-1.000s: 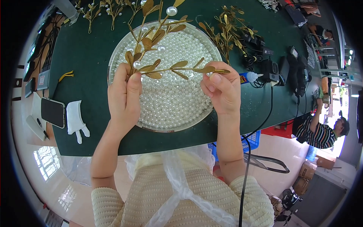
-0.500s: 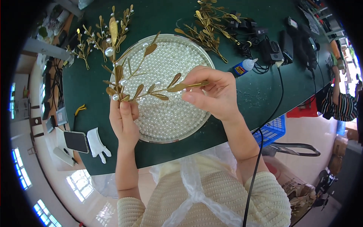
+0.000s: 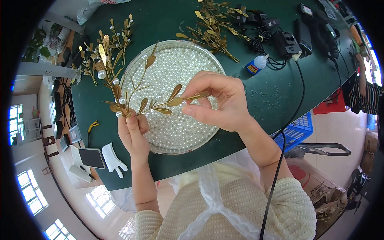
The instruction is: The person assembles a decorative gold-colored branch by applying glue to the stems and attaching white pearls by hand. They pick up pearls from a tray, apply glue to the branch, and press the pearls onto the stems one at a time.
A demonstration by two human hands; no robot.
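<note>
- Two hands hold one gold leaf sprig (image 3: pixel 152 105) above a round tray of white pearl beads (image 3: pixel 188 52).
- On the right hand (image 3: pixel 218 104), the thumb and forefinger tips (image 3: pixel 191 93) are pressed together on the sprig's right end, where a narrow gold leaf (image 3: pixel 199 96) pokes out just above the thumb; the other fingers curl loosely beneath.
- On the left hand (image 3: pixel 133 134), the fingers are closed around the sprig's stem base, with the thumb upright against it; a white pearl (image 3: pixel 119 114) on the sprig sits just beside the thumb tip.
- Between the two hands the sprig runs almost level, its gold leaves fanning up and down; a taller branch rises from the left hand and carries further pearls, one large (image 3: pixel 101 74) near its top.
- Directly below the sprig lies the bead tray, resting on a dark green table (image 3: pixel 256 96) and partly covered by both hands.
- Further out, a pile of bare gold sprigs (image 3: pixel 212 30) lies beyond the tray's far right edge, and a small glue bottle (image 3: pixel 256 64) with a white nozzle lies near it.
- Black cables and adapters (image 3: pixel 286 38) lie by the bottle.
- Left of the left forearm, a phone (image 3: pixel 92 158) and a white holder (image 3: pixel 112 160) lie at the table's edge.
</note>
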